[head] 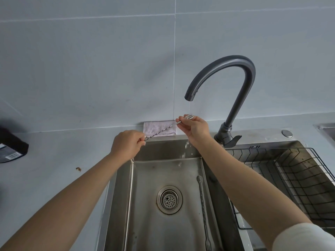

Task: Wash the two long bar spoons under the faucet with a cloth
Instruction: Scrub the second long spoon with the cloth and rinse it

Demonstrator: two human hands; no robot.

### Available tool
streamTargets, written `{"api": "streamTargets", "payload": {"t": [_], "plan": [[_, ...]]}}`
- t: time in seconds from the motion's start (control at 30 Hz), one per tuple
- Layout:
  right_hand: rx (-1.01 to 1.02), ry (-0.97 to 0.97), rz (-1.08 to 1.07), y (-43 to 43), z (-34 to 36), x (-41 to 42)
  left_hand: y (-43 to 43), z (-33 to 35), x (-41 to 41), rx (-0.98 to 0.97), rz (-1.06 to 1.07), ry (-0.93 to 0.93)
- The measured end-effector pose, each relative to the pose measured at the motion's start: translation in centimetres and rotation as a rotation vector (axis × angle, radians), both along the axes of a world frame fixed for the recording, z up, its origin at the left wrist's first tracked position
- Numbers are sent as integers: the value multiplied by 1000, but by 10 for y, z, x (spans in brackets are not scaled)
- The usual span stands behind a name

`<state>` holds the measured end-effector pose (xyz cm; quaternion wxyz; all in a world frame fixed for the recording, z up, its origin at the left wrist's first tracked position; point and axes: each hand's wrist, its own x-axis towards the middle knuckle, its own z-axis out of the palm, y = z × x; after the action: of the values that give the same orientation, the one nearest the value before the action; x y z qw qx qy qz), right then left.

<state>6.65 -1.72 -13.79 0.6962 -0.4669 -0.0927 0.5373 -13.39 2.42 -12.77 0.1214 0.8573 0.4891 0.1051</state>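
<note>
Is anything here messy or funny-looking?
Yes. A small brown blob sits on the counter left of the sink, like a spill or crumb. The cloth lies folded by the wall while the left hand and right hand pinch a bar spoon under the faucet, so nothing scrubs it.

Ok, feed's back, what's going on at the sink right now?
A person holds one bar spoon in both hands: the left hand grips its lower end, the right hand pinches the forked end under a thin stream from the faucet. The second bar spoon lies in the sink, right of the drain. The cloth sits folded on the counter behind, untouched.
</note>
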Motion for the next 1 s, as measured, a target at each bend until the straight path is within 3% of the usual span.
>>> {"api": "streamTargets", "payload": {"t": [0.27,0.47,0.63,0.87,1.0], "plan": [[-81,-77,-2,3,-4,-1,2,4,-5,26,5,7],[32,-64,-28,0,-6,-1,1,8,-5,45,-2,19],[10,-101,-68,0,-6,0,3,9,-3,66,11,18],[-199,0,-55,6,-2,-3,3,14,7,101,55,30],[-133,57,-41,6,1,-3,7,15,8,118,76,40]]}}
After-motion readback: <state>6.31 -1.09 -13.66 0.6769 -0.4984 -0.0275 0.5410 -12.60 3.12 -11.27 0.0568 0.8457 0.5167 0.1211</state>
